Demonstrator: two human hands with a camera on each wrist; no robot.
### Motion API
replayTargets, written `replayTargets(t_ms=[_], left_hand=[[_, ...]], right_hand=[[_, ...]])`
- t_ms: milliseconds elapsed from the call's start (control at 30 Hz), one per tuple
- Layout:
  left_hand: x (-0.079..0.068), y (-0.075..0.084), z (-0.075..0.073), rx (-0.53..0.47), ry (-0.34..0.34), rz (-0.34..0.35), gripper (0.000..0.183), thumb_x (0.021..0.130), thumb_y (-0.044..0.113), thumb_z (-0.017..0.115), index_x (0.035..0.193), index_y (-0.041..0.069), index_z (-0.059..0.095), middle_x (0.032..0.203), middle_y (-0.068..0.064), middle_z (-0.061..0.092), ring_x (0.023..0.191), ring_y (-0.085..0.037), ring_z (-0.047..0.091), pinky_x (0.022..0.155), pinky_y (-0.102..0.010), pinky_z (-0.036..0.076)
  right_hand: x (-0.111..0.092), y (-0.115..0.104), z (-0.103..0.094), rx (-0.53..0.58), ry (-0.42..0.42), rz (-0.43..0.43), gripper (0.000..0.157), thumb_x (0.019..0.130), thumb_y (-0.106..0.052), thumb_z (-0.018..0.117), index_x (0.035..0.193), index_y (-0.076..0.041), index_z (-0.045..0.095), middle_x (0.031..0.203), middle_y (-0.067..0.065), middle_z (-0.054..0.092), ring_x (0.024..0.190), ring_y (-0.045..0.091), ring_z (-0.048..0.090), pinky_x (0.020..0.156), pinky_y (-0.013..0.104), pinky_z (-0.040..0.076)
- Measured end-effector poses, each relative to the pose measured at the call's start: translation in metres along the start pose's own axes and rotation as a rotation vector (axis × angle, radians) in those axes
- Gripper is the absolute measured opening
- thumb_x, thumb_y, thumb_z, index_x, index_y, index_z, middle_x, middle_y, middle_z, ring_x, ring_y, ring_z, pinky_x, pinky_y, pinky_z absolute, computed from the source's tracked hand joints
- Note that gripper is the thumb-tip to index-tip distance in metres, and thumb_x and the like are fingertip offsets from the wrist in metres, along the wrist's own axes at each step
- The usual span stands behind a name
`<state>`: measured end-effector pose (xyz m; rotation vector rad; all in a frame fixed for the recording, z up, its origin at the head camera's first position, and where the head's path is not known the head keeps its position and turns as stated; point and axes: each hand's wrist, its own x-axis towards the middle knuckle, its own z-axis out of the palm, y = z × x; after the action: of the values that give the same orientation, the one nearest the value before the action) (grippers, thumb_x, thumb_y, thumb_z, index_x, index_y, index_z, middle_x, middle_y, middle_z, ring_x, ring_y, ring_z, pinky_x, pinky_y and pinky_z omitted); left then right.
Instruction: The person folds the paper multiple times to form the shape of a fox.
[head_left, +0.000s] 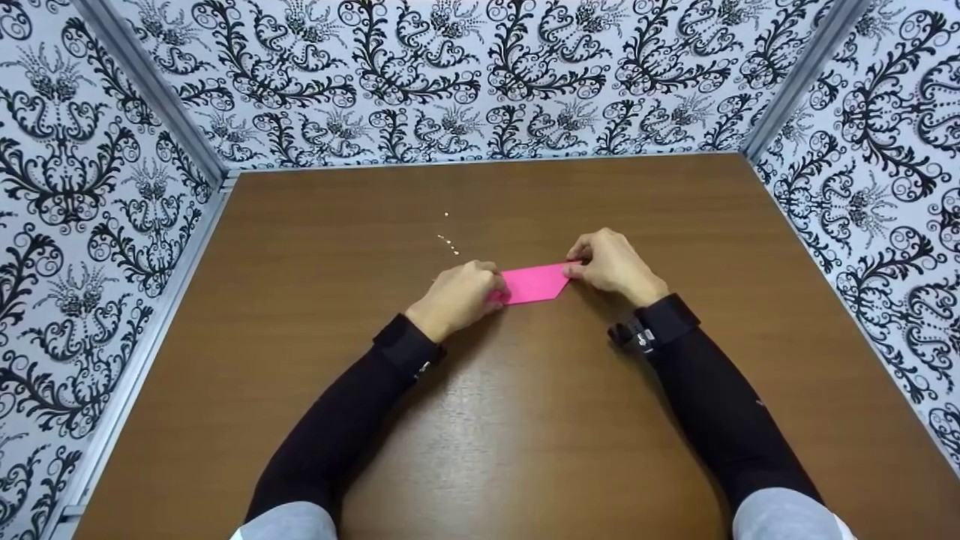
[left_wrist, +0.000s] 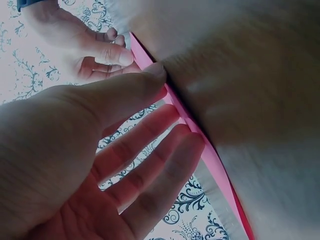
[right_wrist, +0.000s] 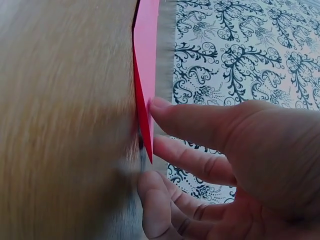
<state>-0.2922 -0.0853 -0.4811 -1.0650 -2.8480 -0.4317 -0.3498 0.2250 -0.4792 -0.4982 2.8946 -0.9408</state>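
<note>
A folded strip of bright pink paper (head_left: 534, 283) lies low over the table, its right end cut off at a slant to a point. My left hand (head_left: 461, 296) covers the strip's left part in the head view. In the left wrist view, the thumb and fingers of that left hand (left_wrist: 135, 145) are on the pink paper (left_wrist: 215, 162), holding it near the tabletop. At the pointed end, my right hand (head_left: 611, 262) pinches the paper between thumb and fingers. The right wrist view shows the right thumb (right_wrist: 190, 117) against the tapering paper (right_wrist: 146, 55), its tip slightly raised.
Small pale specks (head_left: 448, 241) lie on the brown wooden table (head_left: 337, 225) beyond the left hand. Black-and-white patterned walls (head_left: 480, 75) enclose the table at the back and sides, with metal rails (head_left: 161, 90) at the corners.
</note>
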Motion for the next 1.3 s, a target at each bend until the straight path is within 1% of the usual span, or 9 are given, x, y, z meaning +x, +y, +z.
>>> replayTargets(t_ms=[133, 167, 233, 367, 533, 700, 833, 1000, 1300], left_hand=[[0.000, -0.001, -0.001, 0.002, 0.013, 0.018, 0.008, 0.106, 0.021, 0.089, 0.112, 0.016, 0.092, 0.120, -0.008, 0.086, 0.111, -0.031, 0.084, 0.095, -0.049, 0.072], [0.000, -0.002, -0.001, 0.005, 0.017, 0.024, 0.008, 0.106, 0.022, 0.088, 0.111, 0.016, 0.092, 0.120, -0.008, 0.086, 0.111, -0.031, 0.085, 0.095, -0.049, 0.072], [0.001, -0.003, 0.000, 0.013, 0.024, 0.034, 0.009, 0.107, 0.022, 0.087, 0.110, 0.015, 0.092, 0.120, -0.008, 0.086, 0.110, -0.031, 0.085, 0.095, -0.049, 0.072], [0.002, -0.004, 0.002, 0.023, 0.022, 0.033, 0.009, 0.108, 0.021, 0.086, 0.108, 0.013, 0.090, 0.120, -0.010, 0.087, 0.108, -0.032, 0.086, 0.094, -0.050, 0.072], [0.004, -0.005, 0.002, 0.017, 0.007, 0.014, 0.010, 0.108, 0.022, 0.086, 0.110, 0.013, 0.090, 0.122, -0.010, 0.087, 0.111, -0.033, 0.085, 0.096, -0.052, 0.072], [0.004, -0.004, 0.001, 0.018, 0.002, 0.007, 0.010, 0.108, 0.022, 0.086, 0.111, 0.014, 0.091, 0.124, -0.009, 0.087, 0.116, -0.033, 0.085, 0.098, -0.051, 0.072], [0.004, -0.003, 0.001, 0.022, -0.003, 0.008, 0.011, 0.108, 0.022, 0.085, 0.113, 0.014, 0.091, 0.127, -0.009, 0.087, 0.118, -0.033, 0.085, 0.100, -0.052, 0.072], [0.002, -0.003, 0.001, 0.029, -0.007, 0.003, 0.012, 0.109, 0.022, 0.085, 0.116, 0.015, 0.091, 0.129, -0.008, 0.087, 0.121, -0.034, 0.084, 0.101, -0.052, 0.071], [0.002, -0.006, 0.004, 0.022, 0.023, 0.021, 0.011, 0.106, 0.016, 0.087, 0.116, 0.014, 0.091, 0.125, -0.008, 0.087, 0.120, -0.034, 0.083, 0.102, -0.053, 0.071]], right_hand=[[0.001, 0.000, 0.001, -0.028, -0.007, -0.020, 0.027, 0.098, -0.025, 0.097, 0.114, -0.006, 0.088, 0.116, 0.017, 0.089, 0.114, 0.034, 0.073, 0.106, 0.050, 0.057], [-0.002, -0.007, 0.000, -0.053, -0.015, -0.001, 0.025, 0.099, -0.020, 0.095, 0.116, -0.003, 0.087, 0.119, 0.020, 0.088, 0.118, 0.039, 0.071, 0.109, 0.056, 0.055], [-0.002, -0.008, 0.001, -0.073, -0.022, 0.001, 0.026, 0.100, -0.018, 0.094, 0.117, -0.001, 0.086, 0.120, 0.021, 0.087, 0.121, 0.040, 0.068, 0.112, 0.058, 0.053], [-0.001, -0.008, 0.002, -0.086, -0.022, 0.028, 0.026, 0.101, -0.018, 0.093, 0.119, 0.000, 0.085, 0.122, 0.022, 0.085, 0.121, 0.041, 0.071, 0.114, 0.058, 0.056], [0.000, -0.011, 0.001, -0.061, 0.002, 0.067, 0.019, 0.103, -0.014, 0.090, 0.117, -0.003, 0.085, 0.116, 0.020, 0.085, 0.110, 0.037, 0.076, 0.102, 0.050, 0.061], [-0.003, -0.015, -0.001, -0.027, 0.052, 0.067, 0.012, 0.104, -0.012, 0.089, 0.114, -0.005, 0.086, 0.109, 0.017, 0.086, 0.101, 0.033, 0.077, 0.091, 0.039, 0.057], [-0.011, -0.019, -0.003, -0.012, 0.088, 0.045, 0.013, 0.105, -0.014, 0.088, 0.115, -0.006, 0.088, 0.107, 0.016, 0.087, 0.098, 0.031, 0.078, 0.088, 0.036, 0.057], [-0.022, -0.025, -0.004, -0.005, 0.112, -0.018, 0.012, 0.105, -0.016, 0.087, 0.113, -0.007, 0.090, 0.100, 0.012, 0.087, 0.091, 0.027, 0.077, 0.084, 0.036, 0.056], [-0.037, -0.032, -0.003, 0.022, 0.146, -0.150, 0.006, 0.104, -0.015, 0.089, 0.108, -0.011, 0.091, 0.100, 0.009, 0.086, 0.087, 0.023, 0.076, 0.077, 0.022, 0.055]])
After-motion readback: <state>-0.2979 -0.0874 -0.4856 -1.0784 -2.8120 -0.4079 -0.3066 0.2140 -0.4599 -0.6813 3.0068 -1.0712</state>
